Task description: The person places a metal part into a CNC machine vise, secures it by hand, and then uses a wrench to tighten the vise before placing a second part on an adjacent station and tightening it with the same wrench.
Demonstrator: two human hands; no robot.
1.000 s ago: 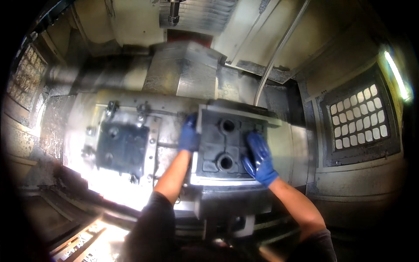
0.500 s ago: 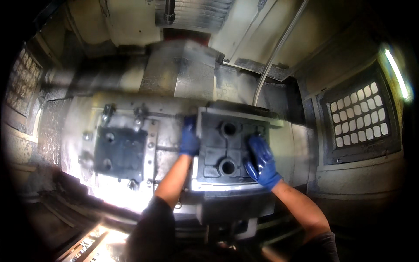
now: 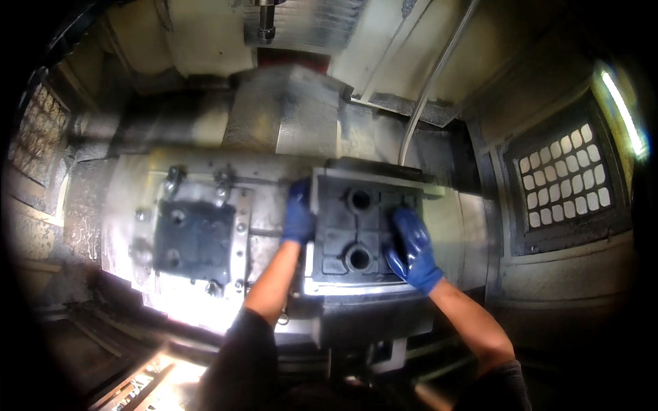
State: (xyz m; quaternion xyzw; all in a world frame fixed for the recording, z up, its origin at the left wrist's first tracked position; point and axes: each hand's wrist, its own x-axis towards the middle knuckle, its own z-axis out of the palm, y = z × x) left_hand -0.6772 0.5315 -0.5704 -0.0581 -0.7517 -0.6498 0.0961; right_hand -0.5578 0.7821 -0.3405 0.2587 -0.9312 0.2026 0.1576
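Observation:
A dark rectangular metal plate (image 3: 336, 226) with two round raised holes lies in a vise-like fixture (image 3: 367, 289) with bright metal edges. My left hand (image 3: 298, 216), in a blue glove, is against the left edge of the fixture; its fingers are dark and blurred, so their grip does not show. My right hand (image 3: 412, 252), also in a blue glove that looks wet and shiny, lies over the plate's right part. Its fingers stretch toward the far edge and its thumb is apart, with nothing held.
Left on the machine table (image 3: 264, 257) is a second dark plate (image 3: 195, 240), between clamps and a drilled metal strip (image 3: 240, 233). A spindle-like tool (image 3: 266, 27) hangs at the back. One pipe (image 3: 432, 82) slants down behind the fixture. A grid window (image 3: 565, 177) is on the right wall.
The view has shifted slightly, so the left plate appears a little further right. Both hands stay in nearly the same places at the fixture and plate.

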